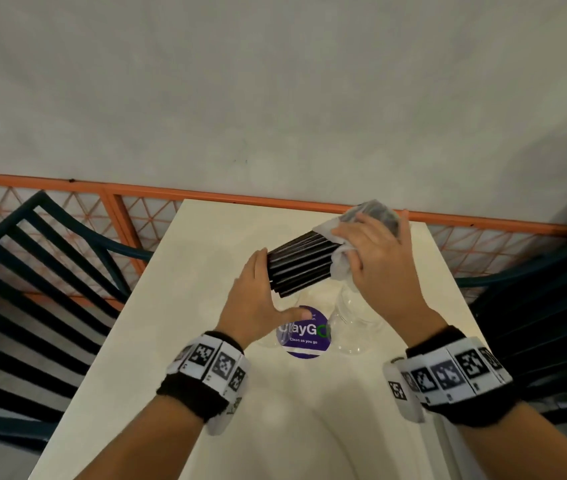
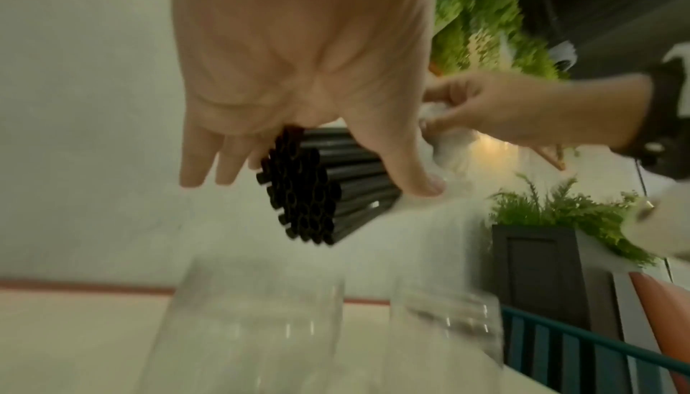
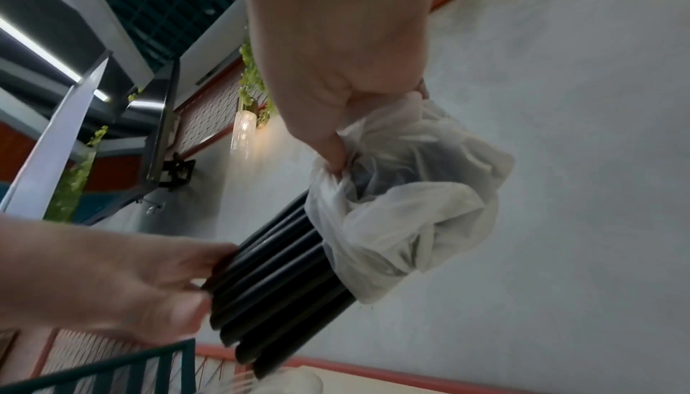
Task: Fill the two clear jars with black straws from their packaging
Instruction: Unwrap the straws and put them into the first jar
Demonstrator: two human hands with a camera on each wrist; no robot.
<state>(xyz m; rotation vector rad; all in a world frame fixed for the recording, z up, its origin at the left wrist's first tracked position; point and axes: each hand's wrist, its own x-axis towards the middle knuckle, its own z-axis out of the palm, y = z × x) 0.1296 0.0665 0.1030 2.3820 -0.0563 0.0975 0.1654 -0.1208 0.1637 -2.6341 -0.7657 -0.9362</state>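
A bundle of black straws (image 1: 297, 268) hangs tilted in the air above the table, its far end still inside crumpled clear plastic packaging (image 1: 372, 211). My right hand (image 1: 375, 261) grips the packaging (image 3: 407, 193) around that end. My left hand (image 1: 258, 285) is flat, fingers straight, with the palm against the bare straw ends (image 2: 306, 199) and the thumb lying along the bundle. Two clear jars stand below, one (image 2: 253, 326) under the straw ends and one (image 2: 448, 323) to its right, the latter also in the head view (image 1: 351, 327). Neither jar shows a straw inside.
The white table (image 1: 206, 341) carries a round purple sticker (image 1: 304, 332) between the jars. Dark teal slatted chairs stand at the left (image 1: 33, 258) and right (image 1: 534, 306). An orange lattice rail (image 1: 136, 216) and a grey wall run behind the table.
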